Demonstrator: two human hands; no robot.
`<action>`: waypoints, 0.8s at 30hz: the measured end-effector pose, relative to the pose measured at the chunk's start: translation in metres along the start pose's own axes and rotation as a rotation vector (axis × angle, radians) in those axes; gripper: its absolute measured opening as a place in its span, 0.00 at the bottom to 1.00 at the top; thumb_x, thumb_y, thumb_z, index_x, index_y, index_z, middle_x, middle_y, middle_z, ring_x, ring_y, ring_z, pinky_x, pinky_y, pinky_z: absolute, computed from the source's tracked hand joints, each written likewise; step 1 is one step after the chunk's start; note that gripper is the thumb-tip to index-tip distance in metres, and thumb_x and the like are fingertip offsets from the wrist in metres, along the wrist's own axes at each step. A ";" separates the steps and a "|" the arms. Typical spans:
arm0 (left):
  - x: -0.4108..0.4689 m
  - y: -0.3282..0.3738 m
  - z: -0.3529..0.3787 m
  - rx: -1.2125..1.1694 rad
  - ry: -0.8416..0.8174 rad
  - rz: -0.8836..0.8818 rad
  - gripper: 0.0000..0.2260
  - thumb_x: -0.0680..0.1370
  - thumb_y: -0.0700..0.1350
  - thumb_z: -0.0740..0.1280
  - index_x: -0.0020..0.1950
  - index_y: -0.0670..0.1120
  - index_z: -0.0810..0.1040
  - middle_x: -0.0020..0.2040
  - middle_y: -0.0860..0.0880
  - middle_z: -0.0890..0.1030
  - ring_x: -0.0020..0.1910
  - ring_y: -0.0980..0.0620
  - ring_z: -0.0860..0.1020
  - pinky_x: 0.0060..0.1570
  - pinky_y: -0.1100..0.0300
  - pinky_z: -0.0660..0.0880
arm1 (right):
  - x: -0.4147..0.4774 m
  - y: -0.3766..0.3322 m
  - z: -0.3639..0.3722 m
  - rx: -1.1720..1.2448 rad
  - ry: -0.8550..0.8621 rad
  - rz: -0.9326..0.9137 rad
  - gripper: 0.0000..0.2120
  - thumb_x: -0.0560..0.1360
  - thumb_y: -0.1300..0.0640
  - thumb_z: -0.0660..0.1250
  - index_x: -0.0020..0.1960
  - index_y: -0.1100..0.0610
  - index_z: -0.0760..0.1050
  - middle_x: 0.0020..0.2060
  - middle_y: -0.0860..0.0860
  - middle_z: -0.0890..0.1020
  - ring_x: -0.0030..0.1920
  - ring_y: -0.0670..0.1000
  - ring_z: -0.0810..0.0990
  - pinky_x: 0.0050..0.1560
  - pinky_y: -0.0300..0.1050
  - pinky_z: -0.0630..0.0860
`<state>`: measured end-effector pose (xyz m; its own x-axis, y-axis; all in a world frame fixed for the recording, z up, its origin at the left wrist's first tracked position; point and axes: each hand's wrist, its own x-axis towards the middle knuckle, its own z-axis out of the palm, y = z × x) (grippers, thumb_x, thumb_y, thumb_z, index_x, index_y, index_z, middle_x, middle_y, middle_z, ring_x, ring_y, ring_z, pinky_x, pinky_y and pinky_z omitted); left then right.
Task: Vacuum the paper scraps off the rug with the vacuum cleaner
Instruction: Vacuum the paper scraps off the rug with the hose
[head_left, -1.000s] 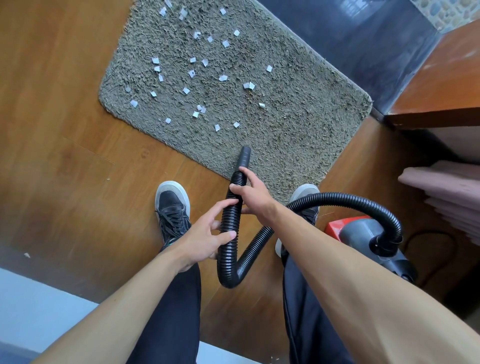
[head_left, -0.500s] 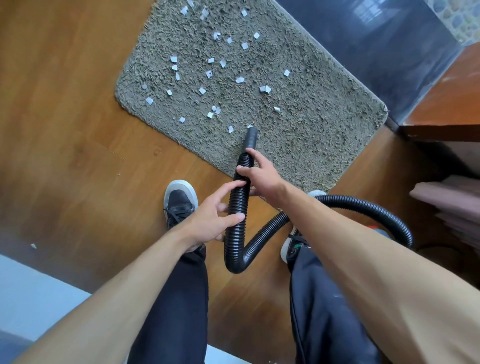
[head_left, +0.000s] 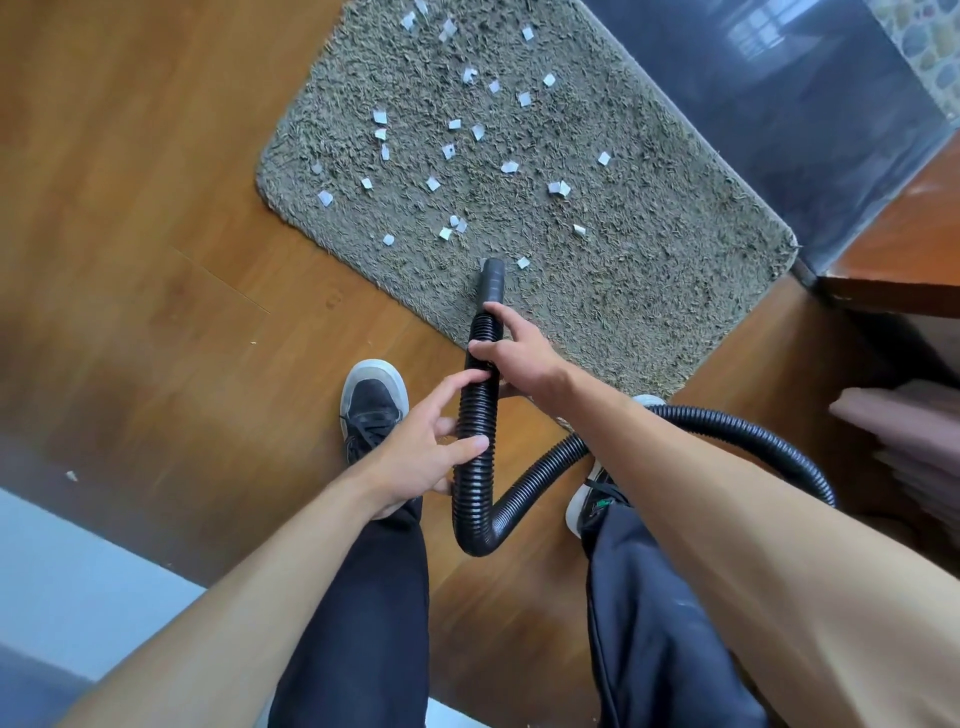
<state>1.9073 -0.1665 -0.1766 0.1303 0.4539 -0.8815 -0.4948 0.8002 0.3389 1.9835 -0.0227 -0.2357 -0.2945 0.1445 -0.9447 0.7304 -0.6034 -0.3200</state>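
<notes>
1. I see open wooden floor (head_left: 130, 208) from 7 to 11 o'clock. A dark glossy panel (head_left: 779, 104) borders the rug (head_left: 623, 291) at 1 o'clock, and a wooden ledge (head_left: 904, 234) at 3.
2. White paper scraps (head_left: 509, 167) lie scattered over the rug's 11-to-12 o'clock part; one sits just beside the nozzle (head_left: 492, 278).
3. The black ribbed vacuum hose (head_left: 475, 415) loops at centre, with its nozzle tip over the rug's near part.
4. The right hand (head_left: 524, 353) grips the hose behind the nozzle. The left hand (head_left: 421, 457) has its fingers and thumb curled round the hose lower down.

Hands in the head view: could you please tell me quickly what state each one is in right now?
Left hand: holds the vacuum hose loosely, lower down.
Right hand: grips the hose just behind its nozzle.
</notes>
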 end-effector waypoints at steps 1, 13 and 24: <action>-0.001 -0.002 -0.001 -0.018 0.002 -0.003 0.26 0.80 0.38 0.66 0.67 0.67 0.68 0.56 0.37 0.79 0.55 0.33 0.80 0.48 0.38 0.80 | 0.001 -0.001 0.003 -0.022 -0.002 -0.002 0.29 0.78 0.62 0.64 0.76 0.47 0.62 0.61 0.54 0.76 0.52 0.52 0.80 0.43 0.54 0.83; 0.003 0.000 -0.006 -0.061 -0.007 0.009 0.26 0.80 0.37 0.65 0.67 0.67 0.68 0.59 0.34 0.77 0.56 0.30 0.78 0.49 0.34 0.79 | 0.008 -0.006 0.003 -0.089 -0.015 -0.025 0.30 0.78 0.62 0.64 0.77 0.48 0.60 0.61 0.54 0.76 0.54 0.54 0.80 0.44 0.56 0.83; 0.027 0.009 0.027 0.063 -0.091 -0.021 0.27 0.80 0.37 0.65 0.68 0.68 0.67 0.59 0.40 0.79 0.48 0.47 0.80 0.38 0.55 0.79 | -0.004 0.015 -0.049 0.081 0.064 0.004 0.29 0.79 0.64 0.63 0.77 0.48 0.61 0.62 0.54 0.76 0.47 0.48 0.81 0.30 0.42 0.79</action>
<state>1.9300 -0.1360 -0.1887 0.2192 0.4680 -0.8561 -0.4360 0.8320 0.3431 2.0253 0.0061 -0.2401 -0.2497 0.1897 -0.9496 0.6787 -0.6651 -0.3114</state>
